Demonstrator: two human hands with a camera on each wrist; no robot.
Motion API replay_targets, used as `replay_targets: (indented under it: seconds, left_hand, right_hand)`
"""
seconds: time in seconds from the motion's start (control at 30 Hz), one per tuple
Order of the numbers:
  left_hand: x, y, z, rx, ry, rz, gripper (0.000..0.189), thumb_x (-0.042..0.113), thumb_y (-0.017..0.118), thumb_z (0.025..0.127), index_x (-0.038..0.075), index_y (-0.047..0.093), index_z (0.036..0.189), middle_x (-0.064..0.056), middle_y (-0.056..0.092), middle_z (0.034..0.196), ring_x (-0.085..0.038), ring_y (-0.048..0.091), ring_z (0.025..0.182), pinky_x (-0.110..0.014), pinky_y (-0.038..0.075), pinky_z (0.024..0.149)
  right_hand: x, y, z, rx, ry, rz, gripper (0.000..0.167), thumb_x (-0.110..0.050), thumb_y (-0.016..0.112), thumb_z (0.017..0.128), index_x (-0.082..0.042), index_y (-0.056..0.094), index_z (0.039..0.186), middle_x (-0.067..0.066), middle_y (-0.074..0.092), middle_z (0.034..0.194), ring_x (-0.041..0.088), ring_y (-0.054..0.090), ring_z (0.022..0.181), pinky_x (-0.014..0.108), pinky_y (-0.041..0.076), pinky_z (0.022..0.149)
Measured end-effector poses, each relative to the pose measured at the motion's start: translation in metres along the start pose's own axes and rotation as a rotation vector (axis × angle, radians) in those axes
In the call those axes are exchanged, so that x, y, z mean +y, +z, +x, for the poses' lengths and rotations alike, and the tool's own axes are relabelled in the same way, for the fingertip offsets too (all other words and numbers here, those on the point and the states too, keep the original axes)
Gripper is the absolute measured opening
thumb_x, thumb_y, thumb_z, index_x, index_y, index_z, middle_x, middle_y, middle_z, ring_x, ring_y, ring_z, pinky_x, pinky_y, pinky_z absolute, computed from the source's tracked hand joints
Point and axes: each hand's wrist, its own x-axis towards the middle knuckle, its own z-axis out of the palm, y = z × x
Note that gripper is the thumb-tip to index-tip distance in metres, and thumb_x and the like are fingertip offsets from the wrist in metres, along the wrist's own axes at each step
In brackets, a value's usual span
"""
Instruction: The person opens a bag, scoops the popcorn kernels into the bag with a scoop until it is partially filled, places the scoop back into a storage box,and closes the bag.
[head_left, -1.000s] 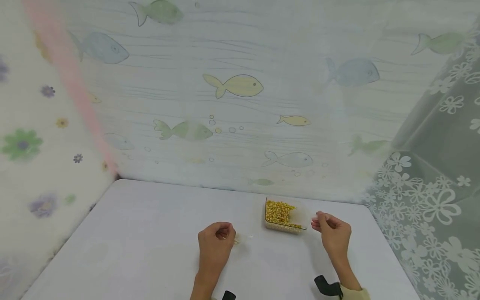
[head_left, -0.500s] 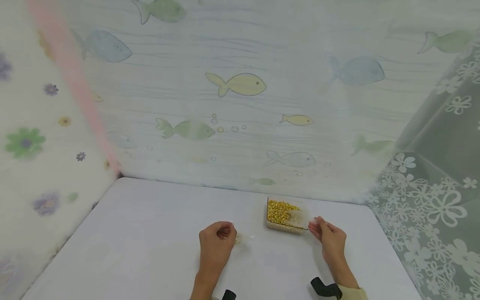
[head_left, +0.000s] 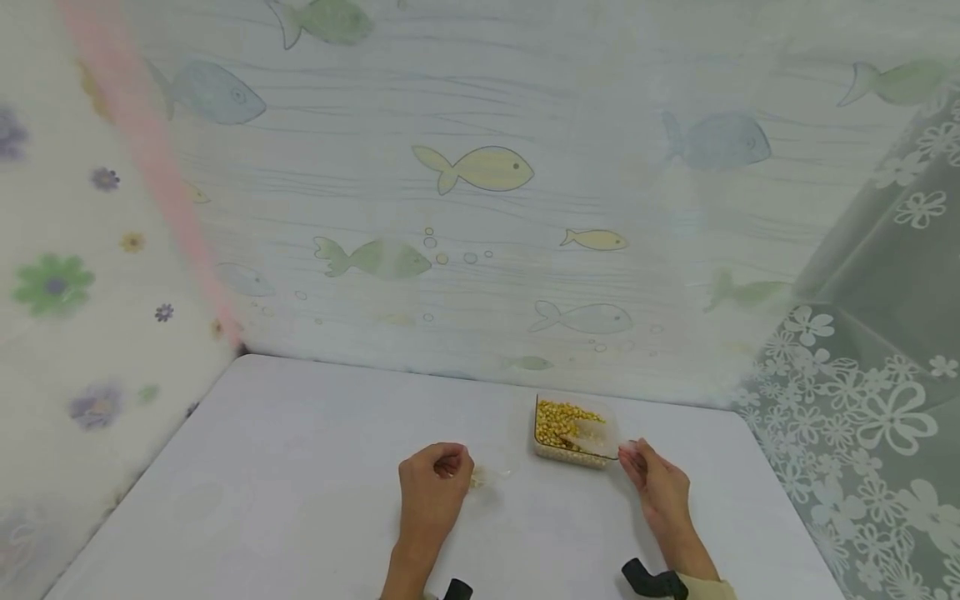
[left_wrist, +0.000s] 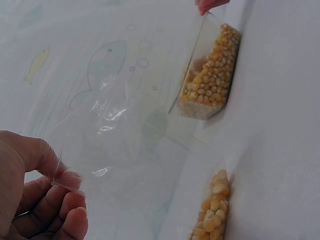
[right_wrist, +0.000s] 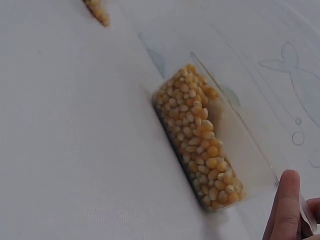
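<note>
My left hand (head_left: 435, 487) pinches the upper edge of a clear plastic bag (left_wrist: 120, 120) between thumb and index finger. At the bag's bottom, on the table, lie yellow corn kernels (left_wrist: 215, 205). To the right stands a clear rectangular container (head_left: 567, 458) partly full of corn kernels (right_wrist: 190, 135). At the container's right rim, my right hand (head_left: 658, 483) pinches a thin pale handle (right_wrist: 306, 216). A whitish translucent shape (head_left: 588, 431) sits in the right part of the container; it may be the handle's other end, but its kind is unclear.
Both things stand on a white table (head_left: 300, 433). A curtain with printed fish (head_left: 472, 169) hangs behind it, a floral sheet (head_left: 48, 287) on the left and a flowered grey sheet (head_left: 885, 408) on the right. Black wrist mounts (head_left: 652, 579) show by the forearms.
My right hand has moved left and slightly down to the container's right rim. Kernels now show over the whitish area inside. My left hand stays at the bag; the view has shifted slightly.
</note>
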Motion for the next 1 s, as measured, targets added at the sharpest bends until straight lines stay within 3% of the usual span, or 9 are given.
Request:
replay_targets:
  seconds: [0.3, 0.67, 1.0]
  left_hand:
    - [0.001, -0.001, -0.002, 0.009, 0.012, 0.001, 0.014, -0.010, 0.072, 0.080, 0.003, 0.076, 0.080, 0.001, 0.067, 0.067, -0.005, 0.059, 0.059, -0.022, 0.053, 0.056]
    - [0.003, 0.000, -0.004, 0.001, -0.002, 0.002, 0.009, -0.007, 0.074, 0.082, 0.001, 0.076, 0.081, 0.000, 0.067, 0.068, -0.006, 0.059, 0.060, -0.022, 0.053, 0.057]
    - [0.006, 0.001, -0.007, 0.008, -0.017, 0.006, 0.007, -0.008, 0.073, 0.081, -0.001, 0.075, 0.081, 0.000, 0.067, 0.067, -0.006, 0.059, 0.059, -0.022, 0.054, 0.056]
  right_hand:
    - [-0.003, -0.003, -0.005, -0.067, 0.077, 0.168, 0.034, -0.013, 0.049, 0.107, -0.011, 0.073, 0.081, 0.000, 0.075, 0.080, 0.007, 0.074, 0.082, 0.018, 0.057, 0.084]
    - [-0.008, -0.009, -0.007, -0.100, 0.173, 0.351, 0.027, -0.010, 0.051, 0.105, -0.006, 0.069, 0.086, 0.006, 0.073, 0.080, 0.011, 0.074, 0.081, 0.019, 0.057, 0.083]
    - [-0.013, -0.008, -0.009, -0.107, 0.208, 0.392, 0.026, -0.010, 0.051, 0.105, -0.005, 0.069, 0.087, 0.007, 0.073, 0.080, 0.012, 0.075, 0.081, 0.018, 0.056, 0.084]
